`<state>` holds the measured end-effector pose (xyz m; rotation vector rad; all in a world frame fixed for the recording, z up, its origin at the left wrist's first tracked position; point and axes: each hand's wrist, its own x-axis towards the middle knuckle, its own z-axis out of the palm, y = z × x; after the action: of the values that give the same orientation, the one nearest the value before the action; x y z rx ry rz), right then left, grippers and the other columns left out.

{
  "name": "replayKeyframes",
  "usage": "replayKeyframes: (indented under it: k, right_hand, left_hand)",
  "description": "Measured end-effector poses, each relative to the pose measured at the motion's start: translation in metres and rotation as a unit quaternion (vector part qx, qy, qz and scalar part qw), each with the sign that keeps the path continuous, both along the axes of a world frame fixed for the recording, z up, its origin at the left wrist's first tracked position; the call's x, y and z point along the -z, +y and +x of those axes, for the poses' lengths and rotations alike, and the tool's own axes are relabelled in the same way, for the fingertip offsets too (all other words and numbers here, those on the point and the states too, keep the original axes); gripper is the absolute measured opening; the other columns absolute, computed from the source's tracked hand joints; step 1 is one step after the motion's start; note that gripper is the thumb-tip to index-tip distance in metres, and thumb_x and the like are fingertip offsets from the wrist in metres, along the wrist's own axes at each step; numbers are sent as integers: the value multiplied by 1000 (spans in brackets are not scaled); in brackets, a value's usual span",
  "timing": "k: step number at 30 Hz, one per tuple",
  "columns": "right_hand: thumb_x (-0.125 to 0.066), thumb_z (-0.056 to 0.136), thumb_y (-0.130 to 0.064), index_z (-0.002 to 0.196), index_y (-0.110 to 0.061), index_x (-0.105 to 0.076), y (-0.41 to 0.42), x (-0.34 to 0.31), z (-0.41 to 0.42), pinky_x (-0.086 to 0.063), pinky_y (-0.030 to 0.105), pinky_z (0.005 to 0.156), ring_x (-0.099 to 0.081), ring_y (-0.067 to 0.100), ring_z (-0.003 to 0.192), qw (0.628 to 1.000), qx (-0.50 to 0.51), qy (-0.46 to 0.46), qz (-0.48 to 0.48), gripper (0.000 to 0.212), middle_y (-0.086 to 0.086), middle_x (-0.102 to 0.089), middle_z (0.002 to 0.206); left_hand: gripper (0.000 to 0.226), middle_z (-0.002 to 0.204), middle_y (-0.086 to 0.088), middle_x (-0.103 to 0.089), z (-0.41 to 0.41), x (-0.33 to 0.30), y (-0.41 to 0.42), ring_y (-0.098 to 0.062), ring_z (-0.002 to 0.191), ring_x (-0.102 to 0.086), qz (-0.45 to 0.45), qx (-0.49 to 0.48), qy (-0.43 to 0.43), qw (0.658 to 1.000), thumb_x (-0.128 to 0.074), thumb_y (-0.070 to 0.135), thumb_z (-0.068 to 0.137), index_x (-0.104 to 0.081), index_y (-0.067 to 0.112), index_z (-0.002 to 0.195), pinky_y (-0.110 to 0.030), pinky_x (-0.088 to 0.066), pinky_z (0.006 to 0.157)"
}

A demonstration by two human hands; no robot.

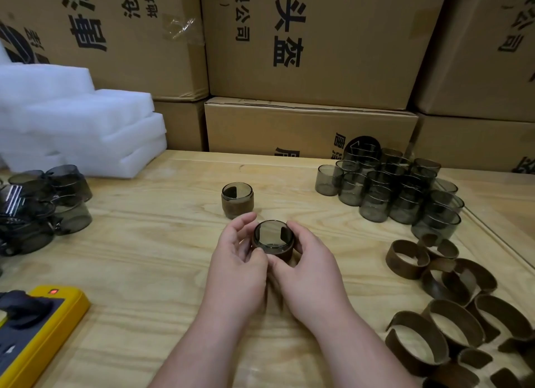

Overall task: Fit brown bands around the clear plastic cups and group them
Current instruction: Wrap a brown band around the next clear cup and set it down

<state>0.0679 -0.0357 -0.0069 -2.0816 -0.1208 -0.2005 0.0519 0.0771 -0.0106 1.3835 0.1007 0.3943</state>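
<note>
Two bare forearms; left hand (pixel 236 267), right hand (pixel 311 274) ungloved, unadorned

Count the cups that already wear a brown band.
2 clearly: one banded cup standing alone mid-table, one cup in hand between the left hand and right hand. The dark pile at left may hide more.

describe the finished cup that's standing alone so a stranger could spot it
On the wooden table, look at the middle, just beyond the two hands. There stands the banded cup: alone, upright, and brown-wrapped, unlike the bare cups clustered far right.
</note>
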Motion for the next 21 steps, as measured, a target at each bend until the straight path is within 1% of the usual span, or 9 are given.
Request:
replayKeyframes:
  k: [2,5,8,12,14,16,18,19,21]
  right_hand:
    - [-85,82,-29,147,-30,-52,0,1,0,-30,-6,83,-48,-9,113,1000,-1,8,3,72,-22,-56,125]
    - [-84,83,-29,148,-30,-50,0,1,0,-32,-1,90,-50,-7,118,1000,-3,12,5,73,-16,-59,136]
    - [-83,84,-28,146,-32,-52,1,2,0,-42,14,101,-57,1,123,1000,-2,12,8,69,-16,-61,131]
    - [-82,83,-27,138,-36,-56,3,2,-1,-44,17,98,-60,3,119,1000,8,6,10,62,-18,-64,124]
    - [-82,82,-27,131,-40,-57,4,3,0,-46,19,97,-61,4,117,1000,11,1,6,57,-17,-66,123]
    - [-82,81,-26,116,-48,-55,5,4,1,-46,18,94,-62,4,113,1000,15,-4,2,50,-19,-66,117]
    - [-81,80,-29,109,-49,-53,6,6,3,-48,21,94,-62,4,112,1000,25,-7,-4,45,-20,-67,116]
    - [-80,80,-32,112,-44,-55,7,7,5,-51,26,96,-63,5,112,999,33,-5,-8,42,-19,-67,117]
    - [-78,80,-41,124,-35,-59,9,7,11,-53,35,98,-63,11,113,998,54,-8,-30,48,-16,-68,119]
  left_hand:
    - [62,123,5,-67,0,-1,0,1,109,-69,7,-3,1,1000,-42,-24,91,-61,28,119,-11,-52,84]
    - [60,120,7,-68,-1,-2,-1,1,109,-69,14,-5,-1,1000,-41,-23,91,-62,27,117,-10,-52,84]
    - [57,108,16,-73,-1,-1,-3,1,108,-70,20,-7,2,1000,-41,-21,93,-62,27,116,-10,-52,84]
    - [55,113,15,-71,-1,-1,-4,4,110,-68,20,-14,13,1000,-42,-19,94,-61,28,115,-8,-50,87]
    - [54,118,12,-69,1,-2,-3,5,110,-67,18,-18,20,999,-42,-19,94,-60,28,116,-7,-50,88]
    - [53,120,11,-69,2,-2,-4,6,110,-67,14,-23,27,999,-42,-18,95,-60,27,117,-7,-50,90]
    - [53,118,14,-71,1,-2,-7,8,110,-67,11,-32,30,999,-43,-16,95,-61,28,117,-7,-50,88]
    - [52,117,17,-71,0,-2,-8,11,109,-66,6,-40,32,999,-45,-15,95,-62,29,117,-5,-49,86]
    - [50,118,24,-67,-4,-3,-8,19,110,-60,-10,-66,32,997,-48,-12,95,-63,31,117,0,-46,82]
